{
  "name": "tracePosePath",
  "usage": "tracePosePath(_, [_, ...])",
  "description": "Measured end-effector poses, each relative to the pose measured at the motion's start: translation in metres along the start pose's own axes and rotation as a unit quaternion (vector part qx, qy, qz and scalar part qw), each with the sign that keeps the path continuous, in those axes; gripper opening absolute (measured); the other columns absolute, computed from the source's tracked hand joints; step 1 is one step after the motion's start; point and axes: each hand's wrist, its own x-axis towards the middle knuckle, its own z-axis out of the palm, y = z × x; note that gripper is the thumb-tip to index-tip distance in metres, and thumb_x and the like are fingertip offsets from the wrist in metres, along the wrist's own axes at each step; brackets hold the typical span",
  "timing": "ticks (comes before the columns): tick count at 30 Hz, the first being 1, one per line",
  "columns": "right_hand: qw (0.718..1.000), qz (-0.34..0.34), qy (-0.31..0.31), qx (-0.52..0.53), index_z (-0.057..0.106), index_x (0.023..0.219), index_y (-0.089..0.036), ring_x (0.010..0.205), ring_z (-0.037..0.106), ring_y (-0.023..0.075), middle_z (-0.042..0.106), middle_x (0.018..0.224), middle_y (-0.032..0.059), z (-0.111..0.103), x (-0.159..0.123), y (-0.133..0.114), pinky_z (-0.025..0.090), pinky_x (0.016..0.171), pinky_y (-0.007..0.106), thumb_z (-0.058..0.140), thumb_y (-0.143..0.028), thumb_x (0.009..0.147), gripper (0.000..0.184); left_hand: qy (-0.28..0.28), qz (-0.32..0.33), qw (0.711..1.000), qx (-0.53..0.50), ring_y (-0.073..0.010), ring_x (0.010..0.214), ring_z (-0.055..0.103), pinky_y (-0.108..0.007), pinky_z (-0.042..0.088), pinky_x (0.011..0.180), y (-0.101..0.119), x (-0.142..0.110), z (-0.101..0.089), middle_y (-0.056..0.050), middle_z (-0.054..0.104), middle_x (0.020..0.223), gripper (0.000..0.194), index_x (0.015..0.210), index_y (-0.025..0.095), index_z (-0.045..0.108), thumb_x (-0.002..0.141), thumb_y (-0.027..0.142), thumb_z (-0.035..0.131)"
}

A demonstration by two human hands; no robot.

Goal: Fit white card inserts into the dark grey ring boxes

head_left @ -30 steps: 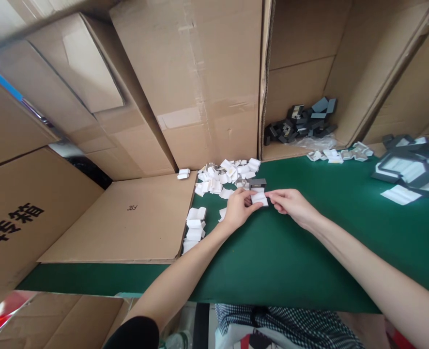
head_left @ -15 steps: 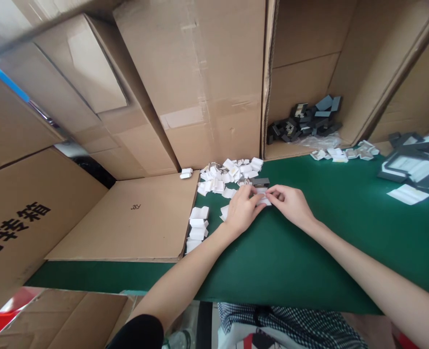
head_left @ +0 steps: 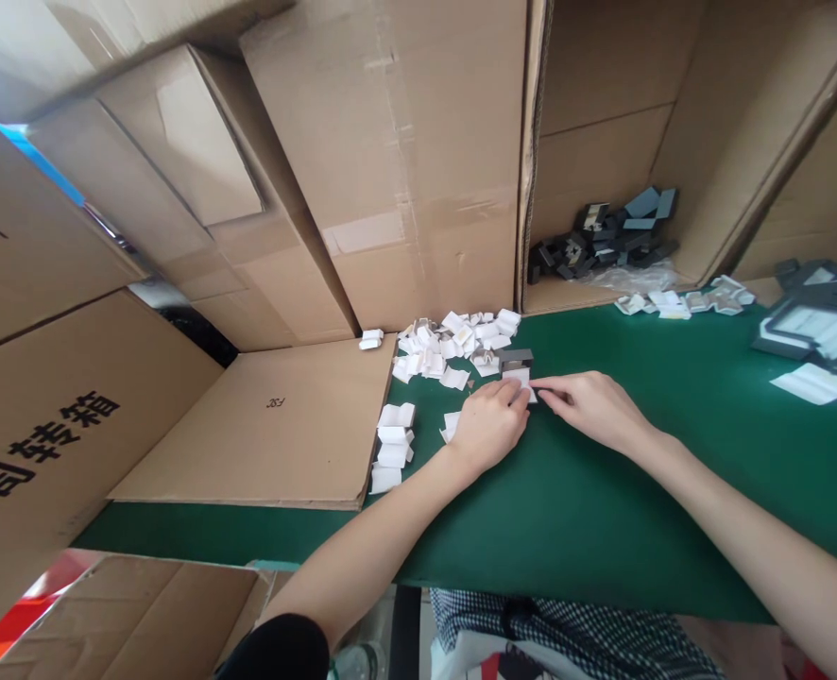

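Note:
A small white folded card piece (head_left: 517, 376) lies on the green table between my hands, directly in front of a small dark grey box (head_left: 516, 358). My left hand (head_left: 493, 422) is closed over the left and near side of the card, its fingers curled and partly hiding it. At the card's right edge, the thumb and forefinger of my right hand (head_left: 595, 404) pinch close together. A pile of white folded card pieces (head_left: 429, 349) sits just beyond and left of my left hand. Another white piece (head_left: 450, 427) is partly covered by that hand.
A row of white pieces (head_left: 392, 449) runs beside a flat cardboard sheet (head_left: 263, 425). Tall cartons (head_left: 418, 170) stand behind. An open carton (head_left: 603, 66) holds dark grey boxes (head_left: 603, 241). More grey boxes with white inserts (head_left: 819, 316) lie at the right.
My left hand has turned flatter over the white card piece. My right hand has shifted slightly right, to the card's edge. The whole view has shifted a little.

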Motion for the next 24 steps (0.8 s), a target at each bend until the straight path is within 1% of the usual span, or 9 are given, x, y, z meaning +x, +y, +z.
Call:
tracePosePath(2, [0.999, -0.037, 0.011, -0.025, 0.072, 0.102, -0.029, 0.081, 0.066, 0.0186, 0.073, 0.095, 0.0017, -0.002, -0.004, 0.000, 0.041, 0.059, 0.026, 0.043, -0.025, 0.086, 0.033, -0.005, -0.001, 1.000, 0.007, -0.0244, 0.106, 0.059, -0.038, 0.051, 0.091, 0.002, -0.001, 0.000, -0.013, 0.061, 0.114, 0.024, 0.107, 0.012, 0.056, 0.088, 0.021, 0.046])
tracePosePath(4, [0.996, -0.064, -0.009, -0.055, 0.072, 0.100, -0.030, 0.083, 0.066, 0.0191, 0.073, 0.096, 0.0008, -0.003, -0.007, -0.004, 0.041, 0.060, 0.026, 0.042, -0.022, 0.087, 0.034, -0.010, 0.002, 1.000, 0.015, -0.0251, 0.108, 0.059, -0.037, 0.051, 0.091, 0.004, -0.001, 0.001, -0.015, 0.061, 0.115, 0.025, 0.108, 0.010, 0.056, 0.087, 0.021, 0.046])
tracePosePath(8, [0.985, -0.069, -0.063, -0.148, 0.072, 0.095, -0.027, 0.069, 0.066, 0.0212, 0.073, 0.085, 0.0054, -0.005, -0.006, -0.020, 0.035, 0.052, 0.027, 0.042, -0.020, 0.085, 0.033, -0.025, 0.011, 1.000, 0.014, -0.0277, 0.112, 0.057, -0.038, 0.051, 0.092, 0.006, 0.000, 0.002, -0.019, 0.060, 0.115, 0.030, 0.109, 0.005, 0.056, 0.086, 0.019, 0.045])
tracePosePath(11, [0.980, -0.058, -0.076, -0.173, 0.073, 0.086, -0.026, 0.063, 0.065, 0.0216, 0.073, 0.079, 0.0068, -0.009, -0.001, -0.026, 0.032, 0.050, 0.028, 0.045, -0.019, 0.082, 0.030, -0.033, 0.011, 0.999, 0.007, -0.0279, 0.113, 0.057, -0.038, 0.052, 0.090, 0.006, 0.000, 0.001, -0.018, 0.062, 0.114, 0.030, 0.109, 0.005, 0.056, 0.085, 0.019, 0.044])
tracePosePath(13, [0.987, -0.045, -0.042, -0.150, 0.073, 0.085, -0.027, 0.066, 0.065, 0.0209, 0.073, 0.080, 0.0052, -0.010, 0.001, -0.025, 0.033, 0.051, 0.027, 0.046, -0.020, 0.082, 0.029, -0.030, 0.009, 1.000, 0.001, -0.0271, 0.112, 0.058, -0.037, 0.053, 0.089, 0.005, 0.000, 0.001, -0.016, 0.063, 0.112, 0.029, 0.109, 0.007, 0.055, 0.085, 0.019, 0.044])
tracePosePath(17, [0.990, -0.022, 0.076, -0.121, 0.071, 0.099, -0.028, 0.071, 0.066, 0.0193, 0.074, 0.089, 0.0031, -0.006, 0.001, -0.018, 0.034, 0.053, 0.027, 0.045, -0.029, 0.088, 0.029, -0.010, 0.007, 1.000, -0.007, -0.0257, 0.112, 0.058, -0.038, 0.052, 0.090, 0.003, 0.000, 0.002, -0.015, 0.064, 0.110, 0.028, 0.111, 0.009, 0.054, 0.088, 0.018, 0.041])
tracePosePath(19, [0.985, -0.024, 0.087, -0.149, 0.070, 0.103, -0.027, 0.069, 0.066, 0.0198, 0.074, 0.090, 0.0041, -0.001, 0.002, -0.016, 0.032, 0.051, 0.027, 0.046, -0.031, 0.088, 0.028, -0.005, 0.003, 1.000, -0.006, -0.0256, 0.112, 0.057, -0.039, 0.052, 0.092, 0.003, -0.001, 0.002, -0.016, 0.063, 0.112, 0.028, 0.111, 0.009, 0.055, 0.088, 0.017, 0.041])
tracePosePath(21, [0.981, -0.030, 0.078, -0.178, 0.069, 0.104, -0.026, 0.067, 0.066, 0.0195, 0.074, 0.090, 0.0048, 0.004, 0.004, -0.016, 0.028, 0.049, 0.027, 0.047, -0.032, 0.088, 0.028, -0.007, 0.003, 1.000, -0.008, -0.0259, 0.113, 0.057, -0.039, 0.051, 0.093, 0.005, -0.001, 0.002, -0.016, 0.062, 0.114, 0.030, 0.113, 0.008, 0.054, 0.087, 0.017, 0.042])
tracePosePath(24, [0.978, -0.028, 0.066, -0.197, 0.069, 0.094, -0.023, 0.064, 0.064, 0.0179, 0.074, 0.085, 0.0057, 0.007, 0.008, -0.018, 0.022, 0.049, 0.027, 0.045, -0.030, 0.089, 0.026, -0.014, 0.011, 1.000, -0.025, -0.0256, 0.115, 0.056, -0.039, 0.050, 0.095, 0.010, 0.000, 0.002, -0.016, 0.060, 0.118, 0.034, 0.117, 0.008, 0.052, 0.087, 0.018, 0.042])
